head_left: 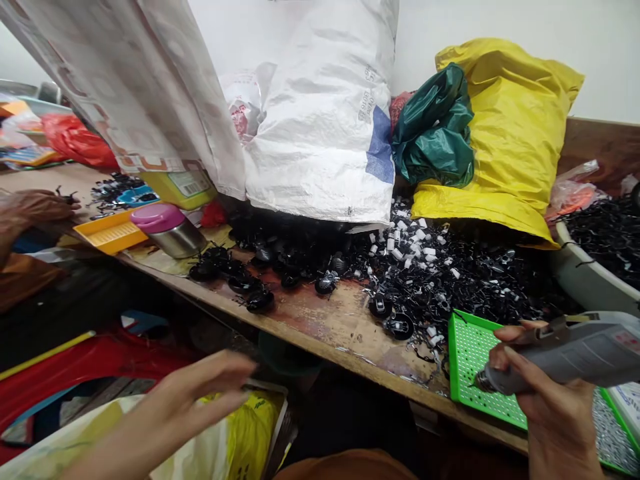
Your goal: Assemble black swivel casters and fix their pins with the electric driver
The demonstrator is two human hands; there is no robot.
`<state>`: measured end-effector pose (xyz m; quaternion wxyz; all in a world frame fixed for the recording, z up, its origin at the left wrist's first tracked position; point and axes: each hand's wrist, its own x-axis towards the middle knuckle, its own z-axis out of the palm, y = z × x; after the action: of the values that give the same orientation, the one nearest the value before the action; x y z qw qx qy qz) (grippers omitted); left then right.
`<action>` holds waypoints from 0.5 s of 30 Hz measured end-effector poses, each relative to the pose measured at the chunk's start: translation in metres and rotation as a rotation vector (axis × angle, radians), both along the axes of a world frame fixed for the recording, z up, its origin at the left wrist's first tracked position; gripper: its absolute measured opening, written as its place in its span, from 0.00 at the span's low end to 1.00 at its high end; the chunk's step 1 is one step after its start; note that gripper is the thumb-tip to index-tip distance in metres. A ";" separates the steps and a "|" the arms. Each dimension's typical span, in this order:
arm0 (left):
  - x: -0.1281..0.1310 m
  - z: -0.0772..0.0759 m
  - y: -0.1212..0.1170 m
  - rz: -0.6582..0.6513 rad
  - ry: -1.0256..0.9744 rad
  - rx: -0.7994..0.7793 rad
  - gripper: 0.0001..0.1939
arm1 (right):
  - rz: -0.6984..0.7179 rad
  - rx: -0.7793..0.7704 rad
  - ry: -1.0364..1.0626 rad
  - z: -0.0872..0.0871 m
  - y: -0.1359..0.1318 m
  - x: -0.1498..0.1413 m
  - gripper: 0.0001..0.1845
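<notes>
My right hand (557, 407) is wrapped round a grey electric screwdriver (585, 353), its tip pointing left over a green perforated tray (480, 393). My left hand (200, 400), slightly blurred, hovers in front of the table edge with fingers stretched out and nothing in it. Below that hand lies a yellow bag (255, 427). Black wheeled toy parts (260, 300) sit along the near edge of the wooden table (325, 327). Two more wheel pieces (400, 325) lie beside a heap of small black and white plastic parts (480, 273).
A large white sack (320, 133) and a yellow sack (515, 127) stand at the back. A steel jar with a pink lid (170, 230) is beside an orange tray (110, 232). At far left is a co-worker's hand (40, 210). A tub (595, 260) of black parts stands right.
</notes>
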<state>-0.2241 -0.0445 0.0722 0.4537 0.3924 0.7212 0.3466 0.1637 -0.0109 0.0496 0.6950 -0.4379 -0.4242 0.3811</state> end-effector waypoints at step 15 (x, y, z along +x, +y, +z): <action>0.092 -0.088 0.158 0.465 0.418 0.206 0.23 | -0.117 0.025 -0.018 0.003 -0.021 0.019 0.20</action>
<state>-0.1323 0.1131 -0.0162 0.1626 0.3238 0.8300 0.4240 0.1826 -0.0324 0.0531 0.7178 -0.4567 -0.4086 0.3305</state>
